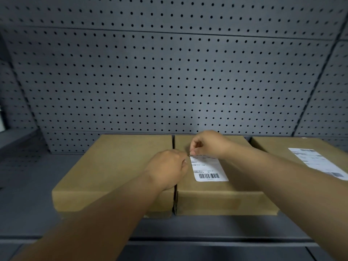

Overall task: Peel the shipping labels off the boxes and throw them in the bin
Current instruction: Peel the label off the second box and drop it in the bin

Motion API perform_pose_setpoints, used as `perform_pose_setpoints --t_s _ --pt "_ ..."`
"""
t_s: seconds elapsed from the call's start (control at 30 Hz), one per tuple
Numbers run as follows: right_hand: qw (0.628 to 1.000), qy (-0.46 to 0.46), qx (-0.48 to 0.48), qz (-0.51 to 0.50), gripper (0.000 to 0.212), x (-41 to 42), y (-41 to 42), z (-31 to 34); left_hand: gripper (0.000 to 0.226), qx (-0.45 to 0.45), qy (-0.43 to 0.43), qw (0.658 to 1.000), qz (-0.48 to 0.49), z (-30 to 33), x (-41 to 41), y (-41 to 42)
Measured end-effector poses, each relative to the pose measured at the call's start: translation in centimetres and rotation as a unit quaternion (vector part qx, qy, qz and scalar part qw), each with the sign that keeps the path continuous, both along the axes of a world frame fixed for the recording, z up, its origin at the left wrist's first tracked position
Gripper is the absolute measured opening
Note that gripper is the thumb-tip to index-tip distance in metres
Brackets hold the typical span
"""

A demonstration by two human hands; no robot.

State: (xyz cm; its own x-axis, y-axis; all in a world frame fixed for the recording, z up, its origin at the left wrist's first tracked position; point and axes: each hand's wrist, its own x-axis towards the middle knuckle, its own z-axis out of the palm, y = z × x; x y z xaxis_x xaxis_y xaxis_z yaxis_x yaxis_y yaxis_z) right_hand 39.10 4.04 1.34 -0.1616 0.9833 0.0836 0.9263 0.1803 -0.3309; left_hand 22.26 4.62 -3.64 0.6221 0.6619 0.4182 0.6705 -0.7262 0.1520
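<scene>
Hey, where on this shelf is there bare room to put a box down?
Bare shelf lies left of the left box, out to the side wall, with a narrower strip in front of the boxes. The left box's top is also bare. The three boxes sit nearly edge to edge. Both hands, left hand and right hand, crowd the middle box at its label.

Stockroom: grey pegboard shelving, cardboard boxes.
</scene>
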Motion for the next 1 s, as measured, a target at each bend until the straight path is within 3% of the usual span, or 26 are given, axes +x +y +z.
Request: perform_pose_setpoints --t_s 0.13,0.2,0.27,0.3,0.37,0.43,0.47,0.57,0.7,0.83,0.9,1.0 --pt "0.99 -0.114 0.081 -0.001 0.01 -0.8 -1.0 -0.3 0.024 -0.003 -0.004 1.0 0.004 -0.1 0.0 0.0" --pt "0.978 -0.167 0.117 0.051 0.017 -1.6 -1.6 -1.2 0.024 -0.006 -0.012 1.0 0.005 -0.1 0.0 0.0" --pt "0.976 -0.178 0.069 0.106 0.021 -0.8 -1.8 -1.0 0.024 -0.012 -0.016 1.0 0.005 -0.1 -0.1 0.0" --pt "0.981 -0.175 0.041 0.074 0.021 1.1 -1.6 -0.1 0.024 -0.011 -0.015 1.0 0.003 -0.1 -0.1 0.0" --pt "0.974 -0.161 0.099 -0.122 0.024 6.9 -1.1 3.1 0.022 -0.002 -0.01 1.0 -0.002 -0.3 -0.1 -0.1" --pt "0.904 -0.151 0.253 -0.31 0.021 12.5 -1.2 6.9 0.021 0.011 -0.011 1.0 -0.002 -0.4 0.0 0.0" --pt "0.888 -0.154 0.278 -0.334 0.019 13.5 -1.0 8.1 0.021 0.011 -0.01 1.0 -0.003 -0.3 0.0 0.0" --pt "0.925 -0.164 0.237 -0.249 0.019 9.7 0.0 9.2 0.021 0.005 -0.001 1.0 -0.001 -0.4 -0.1 0.2" --pt "0.931 -0.125 0.322 -0.118 0.024 4.4 -1.0 7.6 0.023 -0.028 -0.002 1.0 0.012 0.1 -0.1 -0.1" --pt "0.948 -0.096 0.297 -0.063 0.022 1.9 -2.2 6.0 0.04 -0.08 -0.142 0.984 0.078 1.0 -0.1 -0.8" --pt "0.952 -0.082 0.293 -0.038 0.024 1.0 -2.5 5.2 0.062 -0.061 -0.217 0.971 0.083 1.7 0.1 -1.1" --pt "0.961 -0.018 0.274 -0.016 0.028 -0.4 -3.2 4.5 0.082 -0.023 -0.255 0.965 0.055 3.2 0.8 -1.3"
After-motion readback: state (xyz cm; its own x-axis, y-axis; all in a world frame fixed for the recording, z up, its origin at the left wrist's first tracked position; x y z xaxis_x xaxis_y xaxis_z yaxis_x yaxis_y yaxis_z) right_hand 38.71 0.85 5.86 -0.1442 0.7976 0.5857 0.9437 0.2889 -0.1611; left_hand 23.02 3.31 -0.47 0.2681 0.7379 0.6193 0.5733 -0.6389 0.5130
